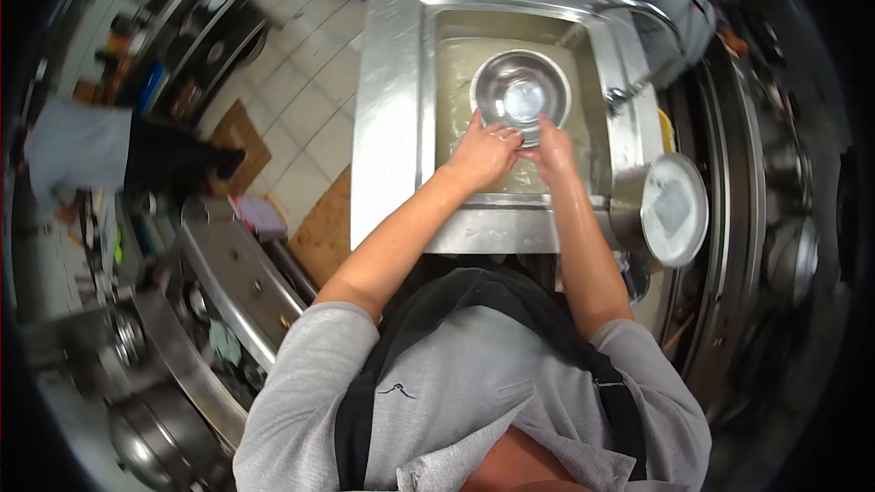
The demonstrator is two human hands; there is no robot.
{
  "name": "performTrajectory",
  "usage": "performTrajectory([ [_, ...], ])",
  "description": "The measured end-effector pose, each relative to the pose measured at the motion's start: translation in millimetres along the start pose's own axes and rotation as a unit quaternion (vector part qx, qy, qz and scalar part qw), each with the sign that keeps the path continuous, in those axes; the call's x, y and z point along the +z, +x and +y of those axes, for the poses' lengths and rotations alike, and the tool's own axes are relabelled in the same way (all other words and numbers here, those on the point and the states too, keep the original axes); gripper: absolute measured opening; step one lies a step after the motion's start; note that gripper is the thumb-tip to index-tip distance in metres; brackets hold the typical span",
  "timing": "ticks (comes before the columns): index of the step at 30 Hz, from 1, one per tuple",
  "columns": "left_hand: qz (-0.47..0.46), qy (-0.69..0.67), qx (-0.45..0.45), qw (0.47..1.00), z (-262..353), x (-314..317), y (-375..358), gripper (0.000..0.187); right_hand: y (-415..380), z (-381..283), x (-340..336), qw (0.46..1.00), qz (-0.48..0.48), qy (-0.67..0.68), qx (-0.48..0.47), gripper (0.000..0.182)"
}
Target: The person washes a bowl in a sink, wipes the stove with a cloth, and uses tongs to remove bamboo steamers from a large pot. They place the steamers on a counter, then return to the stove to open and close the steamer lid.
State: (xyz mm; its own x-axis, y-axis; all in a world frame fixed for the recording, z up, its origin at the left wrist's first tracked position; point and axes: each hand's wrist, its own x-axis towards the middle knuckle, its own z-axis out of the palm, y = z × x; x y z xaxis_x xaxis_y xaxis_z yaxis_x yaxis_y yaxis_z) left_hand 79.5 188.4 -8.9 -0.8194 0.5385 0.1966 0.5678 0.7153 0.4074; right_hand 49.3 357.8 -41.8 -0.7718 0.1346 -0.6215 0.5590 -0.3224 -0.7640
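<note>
A round stainless steel bowl [523, 82] is tilted over the cloudy water in the metal sink [428, 118]. At the bowl's near rim, my left hand [488, 153] curls its fingers around the edge on the left side. My right hand [550, 148] grips the same rim close by on the right, thumb toward the inside. Both hands look wet, and the fingertips under the bowl are hidden. To the right of the bowl a faucet [638, 87] curves over the sink's edge.
Right of the sink stands a steel pot with a whitish round top [674, 210]. A person in a grey shirt [82, 146] is at the far left, and another grey-clothed person [670, 18] is behind the faucet. Steel counters [237, 273] and large pots [169, 433] line the lower left.
</note>
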Motion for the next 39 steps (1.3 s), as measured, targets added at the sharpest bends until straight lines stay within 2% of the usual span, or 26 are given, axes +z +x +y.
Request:
performTrajectory([
  [2,0.028,0.100,0.035,0.994,-8,-33,-31,0.030,-17,-24,17,0.959,0.078,-0.202,-0.181,0.052],
  [3,0.034,0.084,0.001,0.996,-10,-52,-47,0.030,1,-27,15,0.886,0.103,-0.290,-0.346,0.053],
  [4,0.040,0.094,-0.022,0.995,-16,-65,-67,0.030,3,-34,27,0.779,0.124,-0.355,-0.502,0.055],
  [6,0.034,0.020,-0.121,0.992,-26,-93,-108,0.027,-22,-59,54,0.771,0.117,-0.391,-0.489,0.057],
  [8,0.058,0.036,-0.166,0.984,-32,-120,-152,0.026,-15,-68,77,0.701,0.083,-0.363,-0.608,0.069],
  [9,0.074,0.040,-0.193,0.978,-33,-131,-175,0.025,-9,-67,85,0.639,0.084,-0.376,-0.665,0.070],
  [10,0.080,0.044,-0.202,0.975,-36,-137,-200,0.025,-5,-66,90,0.638,0.074,-0.373,-0.669,0.070],
  [12,0.069,-0.005,-0.300,0.951,-50,-133,-253,0.024,1,-65,97,0.608,0.002,-0.544,-0.579,0.060],
  [13,0.055,0.016,-0.336,0.940,-55,-124,-286,0.024,2,-67,103,0.628,0.004,-0.516,-0.582,0.058],
  [15,-0.003,0.033,-0.436,0.899,-64,-106,-348,0.027,-1,-65,117,0.601,0.023,-0.493,-0.629,0.056],
  [16,-0.052,0.018,-0.497,0.866,-60,-95,-378,0.029,-10,-69,127,0.646,-0.007,-0.562,-0.515,0.054],
  [17,-0.093,0.001,-0.536,0.839,-55,-80,-410,0.032,3,-68,131,0.625,-0.010,-0.532,-0.571,0.052],
  [18,-0.124,-0.017,-0.576,0.808,-58,-69,-436,0.035,22,-72,142,0.638,-0.015,-0.512,-0.575,0.051],
  [19,-0.093,-0.018,-0.603,0.792,-62,-63,-461,0.035,22,-74,163,0.625,0.038,-0.522,-0.580,0.052],
  [20,-0.137,-0.050,-0.619,0.771,-57,-53,-486,0.036,14,-77,184,0.712,-0.004,-0.461,-0.530,0.050],
  [21,-0.180,-0.087,-0.630,0.750,-49,-47,-507,0.037,68,-78,194,0.678,-0.031,-0.399,-0.617,0.045],
  [22,-0.155,-0.095,-0.651,0.737,-41,-44,-524,0.037,28,-79,226,0.882,-0.117,-0.300,-0.343,0.047],
  [23,-0.116,-0.125,-0.671,0.721,-34,-41,-540,0.035,3,-69,252,0.899,-0.164,-0.252,-0.319,0.046],
  [24,-0.079,-0.154,-0.685,0.707,-30,-37,-552,0.034,-15,-62,274,0.906,-0.209,-0.261,-0.259,0.048],
  [26,-0.049,-0.161,-0.708,0.686,-27,-22,-576,0.034,-63,-34,322,0.903,-0.253,-0.264,-0.226,0.050],
  [28,-0.078,-0.182,-0.699,0.687,-25,-13,-599,0.033,-101,0,364,0.883,-0.308,-0.290,-0.202,0.049],
  [32,-0.038,-0.236,-0.718,0.654,-18,-7,-634,0.032,-139,91,438,0.818,-0.406,-0.377,-0.155,0.046],
  [33,0.011,-0.257,-0.710,0.656,-12,-8,-644,0.032,-131,119,452,0.789,-0.428,-0.423,-0.120,0.044],
  [34,0.059,-0.276,-0.700,0.656,-3,-7,-650,0.032,-142,150,464,0.763,-0.460,-0.436,-0.130,0.043],
  [35,0.079,-0.233,-0.695,0.676,-11,35,-667,0.030,-148,174,478,0.740,-0.472,-0.475,-0.066,0.043],
  [39,0.158,-0.293,-0.754,0.567,37,46,-681,0.030,-245,253,534,0.645,-0.569,-0.511,0.005,0.039],
])
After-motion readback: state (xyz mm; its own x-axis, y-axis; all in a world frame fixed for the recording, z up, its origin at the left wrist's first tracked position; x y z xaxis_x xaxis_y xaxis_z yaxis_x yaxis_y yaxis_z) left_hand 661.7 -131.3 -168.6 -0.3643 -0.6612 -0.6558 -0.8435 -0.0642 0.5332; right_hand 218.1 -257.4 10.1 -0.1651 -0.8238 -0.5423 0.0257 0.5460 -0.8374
